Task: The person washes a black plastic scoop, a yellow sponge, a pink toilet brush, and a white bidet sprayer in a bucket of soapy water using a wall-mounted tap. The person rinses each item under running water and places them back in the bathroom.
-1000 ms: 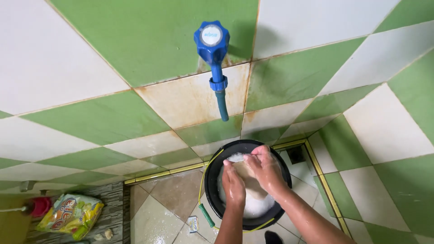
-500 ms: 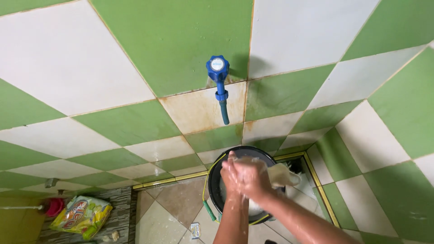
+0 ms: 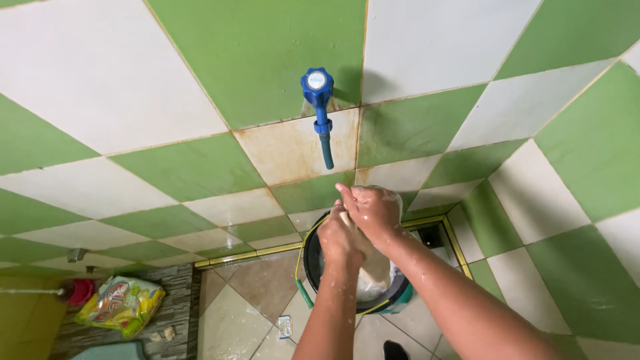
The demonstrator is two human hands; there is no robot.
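Both of my hands grip a wet white cloth [image 3: 373,267] held above a black bucket [image 3: 397,293] of soapy water on the floor. My left hand [image 3: 339,239] is closed around the lower part of the cloth. My right hand [image 3: 371,208] clasps the upper part, foam on its fingers. The cloth hangs down between my wrists into the bucket. A yellow wire handle with a green grip [image 3: 305,293] lies over the bucket's left rim.
A blue tap [image 3: 319,100] sticks out of the green and white tiled wall above my hands. A yellow packet [image 3: 121,304] lies on a grey ledge at the lower left, beside a pink object [image 3: 80,291]. A small sachet [image 3: 285,327] rests on the wet floor tiles.
My hands have risen from the bucket toward the tap, lifting the cloth with them. The loose end that stuck out to the right is now drawn in between my hands.
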